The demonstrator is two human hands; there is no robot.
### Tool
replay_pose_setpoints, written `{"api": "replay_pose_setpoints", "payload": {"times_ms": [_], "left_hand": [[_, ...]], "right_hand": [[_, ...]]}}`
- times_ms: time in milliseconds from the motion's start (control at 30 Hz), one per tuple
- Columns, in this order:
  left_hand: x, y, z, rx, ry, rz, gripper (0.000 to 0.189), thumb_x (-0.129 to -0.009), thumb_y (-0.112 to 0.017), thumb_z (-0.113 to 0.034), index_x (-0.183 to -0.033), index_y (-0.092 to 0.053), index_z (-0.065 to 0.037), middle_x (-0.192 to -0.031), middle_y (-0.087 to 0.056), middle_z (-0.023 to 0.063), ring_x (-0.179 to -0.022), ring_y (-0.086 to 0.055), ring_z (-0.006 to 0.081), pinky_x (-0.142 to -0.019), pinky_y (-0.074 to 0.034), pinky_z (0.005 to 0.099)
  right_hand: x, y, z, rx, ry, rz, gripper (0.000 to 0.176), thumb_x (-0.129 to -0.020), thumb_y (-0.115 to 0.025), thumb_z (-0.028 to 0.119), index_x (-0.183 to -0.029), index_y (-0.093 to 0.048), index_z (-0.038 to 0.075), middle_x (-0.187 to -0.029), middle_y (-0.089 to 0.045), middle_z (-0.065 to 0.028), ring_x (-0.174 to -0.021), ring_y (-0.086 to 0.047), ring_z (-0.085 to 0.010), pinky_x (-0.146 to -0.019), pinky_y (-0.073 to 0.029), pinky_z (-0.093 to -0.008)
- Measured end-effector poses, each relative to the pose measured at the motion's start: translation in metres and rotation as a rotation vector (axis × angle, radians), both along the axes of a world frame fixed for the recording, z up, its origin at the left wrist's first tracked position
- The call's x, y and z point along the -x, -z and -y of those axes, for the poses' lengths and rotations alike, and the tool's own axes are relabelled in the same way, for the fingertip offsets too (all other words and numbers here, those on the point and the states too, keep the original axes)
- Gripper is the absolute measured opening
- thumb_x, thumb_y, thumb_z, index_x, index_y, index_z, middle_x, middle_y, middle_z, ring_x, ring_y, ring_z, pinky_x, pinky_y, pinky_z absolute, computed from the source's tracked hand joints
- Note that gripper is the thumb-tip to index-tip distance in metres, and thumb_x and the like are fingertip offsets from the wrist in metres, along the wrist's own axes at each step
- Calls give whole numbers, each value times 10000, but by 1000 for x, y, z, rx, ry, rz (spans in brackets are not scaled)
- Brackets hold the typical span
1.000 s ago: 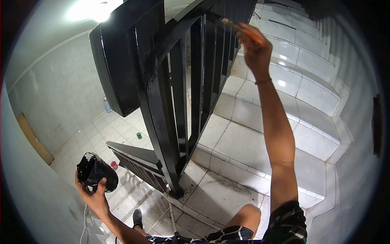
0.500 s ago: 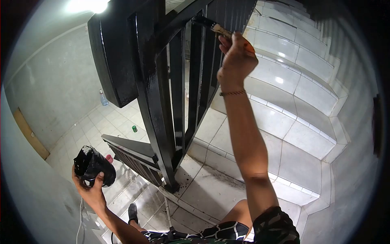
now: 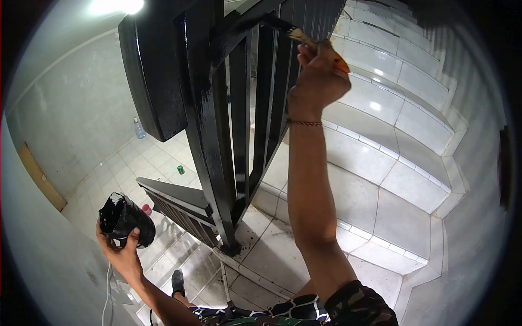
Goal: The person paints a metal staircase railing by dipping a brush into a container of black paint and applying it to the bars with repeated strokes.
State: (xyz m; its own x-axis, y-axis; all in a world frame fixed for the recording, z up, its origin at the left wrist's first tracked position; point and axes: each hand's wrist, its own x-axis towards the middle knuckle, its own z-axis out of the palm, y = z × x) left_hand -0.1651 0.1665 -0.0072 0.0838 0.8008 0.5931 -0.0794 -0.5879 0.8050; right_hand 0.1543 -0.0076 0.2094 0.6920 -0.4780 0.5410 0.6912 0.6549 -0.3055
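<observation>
My right hand point(image 3: 319, 79) is closed round the orange-ended handle of a paintbrush point(image 3: 303, 37). Its dark bristles touch the upper rail of a black stair railing point(image 3: 205, 125), whose surface shines as if wet. Low on the left, my left hand point(image 3: 124, 249) grips a black paint-smeared container point(image 3: 130, 220), tilted so its ragged open mouth faces up and left. Dark paint coats the inside that shows. The fingers behind the container are partly hidden.
White tiled stairs point(image 3: 375, 149) climb on the right. A lower railing section point(image 3: 176, 198) runs down left of the post. On the floor beyond stand a clear bottle point(image 3: 139, 129), a green can point(image 3: 180, 170) and a pink cup point(image 3: 146, 209). A grey wall point(image 3: 70, 108) borders the left.
My right hand and the paintbrush have shifted slightly right along the railing, and my right forearm has swung left. My left hand with the container has barely moved.
</observation>
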Motion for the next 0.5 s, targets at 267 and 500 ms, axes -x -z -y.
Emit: {"api": "replay_pose_setpoints", "payload": {"times_ms": [267,500], "left_hand": [[1,6,-4,-2,-18,8,812,-634,-824,-144,-1319,-412,-2,-1238,-520,139,-1141,-485,246,-1006,-336,344],[3,9,-10,7,-13,30,734,-652,-791,-48,-1300,-447,-17,-1202,-543,112,-1086,-510,220,-981,-360,339]], "right_hand": [[-31,4,-19,111,346,120,185,-819,-643,66,-847,-600,-112,-746,-659,-156,-652,-670,-177,-658,-577,-234],[-16,43,11,331,773,247,74,-766,-656,33,-825,-670,74,-838,-677,-64,-719,-656,-160,-614,-516,-252]]}}
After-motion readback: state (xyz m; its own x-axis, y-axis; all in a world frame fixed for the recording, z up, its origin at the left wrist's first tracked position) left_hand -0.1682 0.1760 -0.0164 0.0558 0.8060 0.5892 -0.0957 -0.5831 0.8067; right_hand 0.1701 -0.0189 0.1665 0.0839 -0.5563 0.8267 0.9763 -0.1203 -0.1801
